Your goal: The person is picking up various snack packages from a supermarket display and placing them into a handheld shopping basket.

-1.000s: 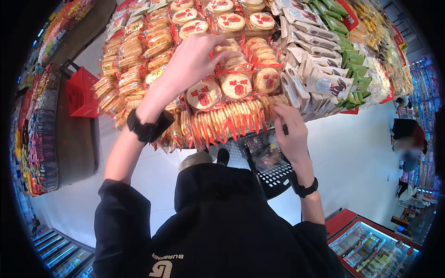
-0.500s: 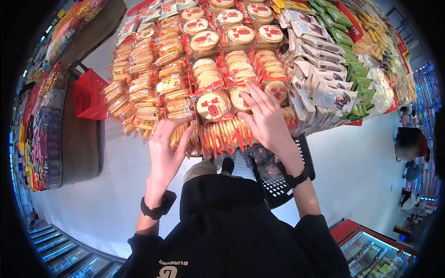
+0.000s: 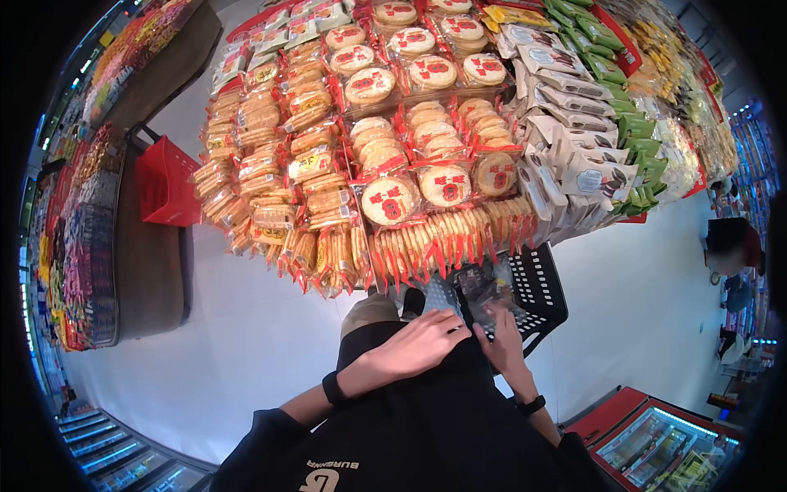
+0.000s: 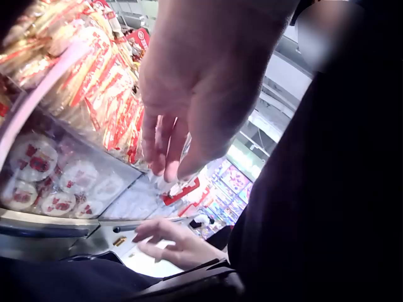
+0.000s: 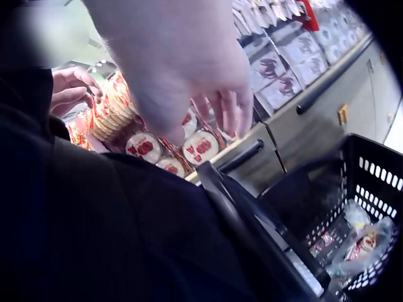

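My left hand point(image 3: 420, 343) is in front of my body, fingers loosely bent and no item visible in them. In the left wrist view its fingers point(image 4: 171, 148) hang down beside the bagged crackers. Close to it, my right hand point(image 3: 503, 346) hovers over the near side of the black shopping basket point(image 3: 548, 287), fingers relaxed. In the right wrist view that hand's fingers point(image 5: 232, 113) point down and hold nothing visible. Clear plastic packages point(image 5: 359, 251) lie in the basket. Beyond both hands, round rice crackers point(image 3: 391, 200) in clear and red wrappers fill the display's front.
Yellow-labelled cracker packs point(image 3: 316, 168) lie to the left on the display, pale cookie packets point(image 3: 594, 176) and green packets point(image 3: 648, 168) to the right. A red basket point(image 3: 166, 184) stands near the left shelf. A red-framed freezer point(image 3: 656, 447) is at lower right.
Both hands have left the cracker display and come back toward my body. The left moved down and right; the right moved down from the round crackers to the black basket.
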Demonstrator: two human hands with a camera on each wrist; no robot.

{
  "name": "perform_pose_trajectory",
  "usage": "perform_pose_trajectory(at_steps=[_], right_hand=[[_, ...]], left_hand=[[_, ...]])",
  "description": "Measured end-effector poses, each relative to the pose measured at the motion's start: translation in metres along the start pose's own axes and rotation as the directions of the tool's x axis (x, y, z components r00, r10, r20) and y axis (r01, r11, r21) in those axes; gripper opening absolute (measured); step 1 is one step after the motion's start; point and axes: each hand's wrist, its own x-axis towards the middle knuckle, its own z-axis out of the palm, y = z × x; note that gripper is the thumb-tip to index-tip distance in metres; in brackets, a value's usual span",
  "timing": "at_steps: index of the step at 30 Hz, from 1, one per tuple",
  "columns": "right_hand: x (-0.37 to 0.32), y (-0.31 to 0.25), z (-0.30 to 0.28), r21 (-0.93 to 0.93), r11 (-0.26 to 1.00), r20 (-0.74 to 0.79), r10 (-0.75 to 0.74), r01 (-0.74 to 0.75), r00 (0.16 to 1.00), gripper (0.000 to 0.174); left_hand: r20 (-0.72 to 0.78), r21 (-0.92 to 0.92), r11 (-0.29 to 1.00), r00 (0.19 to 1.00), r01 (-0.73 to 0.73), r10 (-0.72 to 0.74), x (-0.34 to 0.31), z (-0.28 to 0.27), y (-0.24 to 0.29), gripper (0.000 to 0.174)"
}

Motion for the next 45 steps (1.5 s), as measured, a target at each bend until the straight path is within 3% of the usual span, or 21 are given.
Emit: perform_pose_trajectory(at_steps=[1, 3, 4, 8, 15, 18, 21, 23, 27, 29, 31, 32, 34, 37, 39, 41, 43, 44, 45], right_hand=[[-0.015, 0.006, 0.008, -0.021, 0.993, 0.165, 0.114, -0.112, 0.980, 0.034], [-0.037, 0.010, 0.020, -0.105, 0.940, 0.465, 0.334, -0.323, 0.820, 0.042], [-0.043, 0.009, 0.026, -0.155, 0.932, 0.528, 0.359, -0.328, 0.770, 0.041], [-0.062, 0.013, 0.047, -0.045, 0.936, 0.437, 0.333, -0.349, 0.836, 0.030], [-0.065, 0.011, 0.065, 0.048, 0.928, 0.276, 0.343, -0.369, 0.898, 0.034], [-0.060, 0.007, 0.075, 0.028, 0.835, 0.299, 0.518, -0.549, 0.802, 0.033], [-0.049, -0.001, 0.081, -0.107, 0.769, 0.275, 0.632, -0.630, 0.725, 0.035], [-0.040, -0.010, 0.074, -0.102, 0.724, 0.288, 0.678, -0.682, 0.676, 0.035], [-0.029, -0.018, 0.078, -0.124, 0.721, 0.210, 0.690, -0.681, 0.692, 0.029], [-0.031, -0.017, 0.082, -0.078, 0.776, 0.135, 0.630, -0.625, 0.765, 0.032], [-0.036, -0.010, 0.093, -0.147, 0.740, 0.152, 0.673, -0.657, 0.724, 0.034], [-0.031, -0.017, 0.091, -0.152, 0.734, 0.125, 0.678, -0.662, 0.724, 0.033], [-0.034, -0.017, 0.097, -0.199, 0.725, 0.093, 0.684, -0.660, 0.723, 0.030], [-0.038, -0.018, 0.105, -0.220, 0.690, 0.060, 0.715, -0.689, 0.697, 0.030], [-0.040, -0.026, 0.113, -0.274, 0.649, -0.001, 0.737, -0.709, 0.676, 0.030], [-0.040, -0.036, 0.121, -0.350, 0.597, -0.091, 0.745, -0.722, 0.661, 0.029], [-0.034, -0.052, 0.124, -0.363, 0.555, -0.092, 0.778, -0.748, 0.622, 0.032], [-0.027, -0.063, 0.120, -0.341, 0.536, -0.067, 0.806, -0.773, 0.588, 0.035], [-0.020, -0.071, 0.120, -0.319, 0.512, -0.045, 0.832, -0.798, 0.552, 0.038]], left_hand=[[0.054, 0.028, 1.000, 0.998, -0.013, 0.011, 0.003, 0.006, -0.001, 0.023], [0.093, 0.026, 0.999, 0.995, -0.045, 0.042, 0.009, 0.018, -0.009, 0.019], [0.116, 0.021, 0.998, 0.992, -0.058, 0.055, 0.012, 0.023, -0.011, 0.018], [0.132, -0.046, 0.994, 0.985, -0.103, 0.108, 0.022, 0.032, -0.011, 0.017], [0.120, -0.150, 0.977, 0.978, -0.155, 0.173, 0.022, 0.015, -0.011, 0.018], [0.039, -0.171, 0.967, 0.979, -0.189, 0.199, 0.017, 0.000, -0.015, 0.021], [-0.062, -0.176, 0.962, 0.978, -0.209, 0.201, 0.007, -0.025, -0.022, 0.022], [-0.070, -0.146, 0.972, 0.982, -0.186, 0.178, -0.006, -0.055, -0.025, 0.025], [-0.274, -0.063, 0.976, 0.944, -0.207, 0.182, -0.037, -0.098, -0.045, 0.031], [-0.329, 0.001, 0.983, 0.928, -0.185, 0.175, -0.057, -0.125, -0.056, 0.035], [-0.401, 0.012, 0.987, 0.903, -0.160, 0.151, -0.081, -0.145, -0.069, 0.036], [-0.413, 0.104, 0.983, 0.892, -0.154, 0.184, -0.095, -0.154, -0.076, 0.022], [-0.452, 0.156, 0.978, 0.870, -0.141, 0.197, -0.134, -0.156, -0.099, 0.015], [-0.432, 0.209, 0.974, 0.885, -0.086, 0.171, -0.199, -0.150, -0.134, 0.021], [-0.397, 0.153, 0.984, 0.917, 0.096, -0.028, -0.250, -0.128, -0.170, 0.021], [-0.258, 0.061, 0.901, 0.879, 0.429, -0.401, -0.299, -0.093, -0.218, 0.021], [-0.045, -0.008, 0.717, 0.716, 0.697, -0.697, -0.347, -0.055, -0.273, 0.027], [0.063, 0.095, 0.634, 0.631, 0.767, -0.773, -0.391, -0.018, -0.312, 0.025], [0.322, 0.218, 0.561, 0.483, 0.799, -0.814, -0.426, -0.001, -0.337, 0.031]])
